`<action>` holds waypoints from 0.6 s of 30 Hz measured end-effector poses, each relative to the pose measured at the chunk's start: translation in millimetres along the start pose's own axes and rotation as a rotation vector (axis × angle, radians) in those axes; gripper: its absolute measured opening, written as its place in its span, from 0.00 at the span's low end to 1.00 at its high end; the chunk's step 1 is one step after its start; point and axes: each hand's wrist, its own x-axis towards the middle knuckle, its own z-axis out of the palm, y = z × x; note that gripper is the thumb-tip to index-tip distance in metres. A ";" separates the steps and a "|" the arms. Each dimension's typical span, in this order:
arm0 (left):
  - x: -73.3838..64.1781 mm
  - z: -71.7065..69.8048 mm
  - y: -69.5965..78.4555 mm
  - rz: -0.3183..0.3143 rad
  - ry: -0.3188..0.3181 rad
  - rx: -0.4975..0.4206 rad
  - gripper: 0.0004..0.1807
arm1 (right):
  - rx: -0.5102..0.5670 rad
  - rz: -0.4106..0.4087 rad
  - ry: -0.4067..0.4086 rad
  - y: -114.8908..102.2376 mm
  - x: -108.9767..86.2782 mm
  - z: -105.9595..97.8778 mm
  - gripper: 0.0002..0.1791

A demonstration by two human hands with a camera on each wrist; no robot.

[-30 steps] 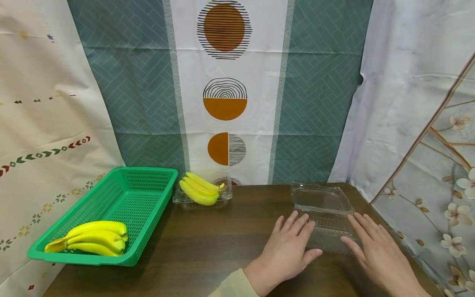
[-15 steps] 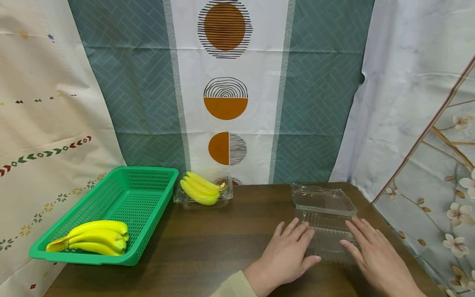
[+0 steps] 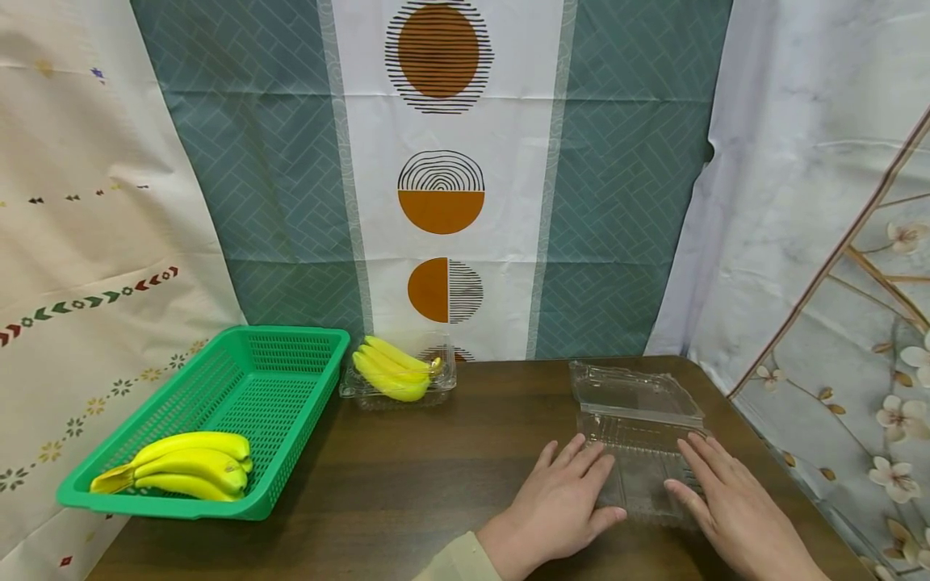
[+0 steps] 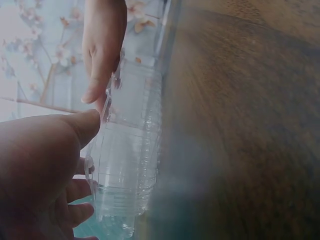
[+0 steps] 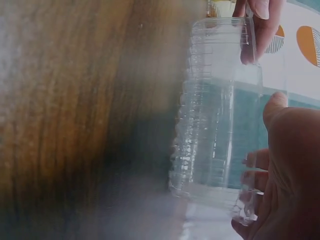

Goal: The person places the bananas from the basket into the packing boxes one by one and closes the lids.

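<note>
While left hand (image 3: 558, 508), right hand (image 3: 737, 508) flank it, ribbed clear-plastic clamshell (image 3: 643, 440) gapes.

In the head view, soft, even light is spread over the scene, and a dull sheen is reflected by the dark brown wooden table (image 3: 407, 484). Thin glints are caught along the clear ribbed plastic container (image 5: 215, 115). In both wrist views, the tabletop is blurred by haze; in the left one, the white flower-printed cloth (image 4: 37, 55) is washed out.
</note>
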 end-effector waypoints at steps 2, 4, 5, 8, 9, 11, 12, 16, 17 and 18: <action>-0.2 1.1 -0.3 0.000 -0.001 0.000 0.37 | -0.001 0.003 -0.009 0.7 -0.4 0.8 0.43; -0.5 2.0 -0.6 0.001 -0.002 0.004 0.37 | -0.003 0.006 -0.013 1.6 -0.8 1.8 0.43; -0.6 2.4 -0.7 0.000 -0.003 0.003 0.37 | -0.001 0.009 -0.016 2.1 -1.3 2.3 0.44; -1.1 3.1 -0.7 0.000 -0.002 0.005 0.36 | 0.003 0.015 -0.018 3.6 -2.4 4.0 0.45; -1.3 3.1 -0.6 0.000 -0.001 0.006 0.36 | 0.007 0.016 -0.018 4.0 -2.8 4.5 0.45; -1.9 3.1 -0.3 -0.001 -0.002 0.013 0.36 | 0.016 0.021 -0.020 4.5 -3.2 5.4 0.45; -2.1 3.2 -0.2 -0.001 -0.001 0.018 0.35 | 0.021 0.024 -0.022 4.5 -3.4 5.6 0.45; -2.6 3.8 0.0 0.003 0.003 0.039 0.34 | 0.039 0.049 -0.041 3.9 -3.3 5.5 0.46; -2.5 4.0 -0.2 0.003 0.001 0.038 0.34 | 0.042 0.056 -0.045 3.8 -3.3 5.6 0.46; -2.3 4.3 -0.4 0.003 0.001 0.038 0.34 | 0.047 0.063 -0.049 3.6 -3.4 5.8 0.46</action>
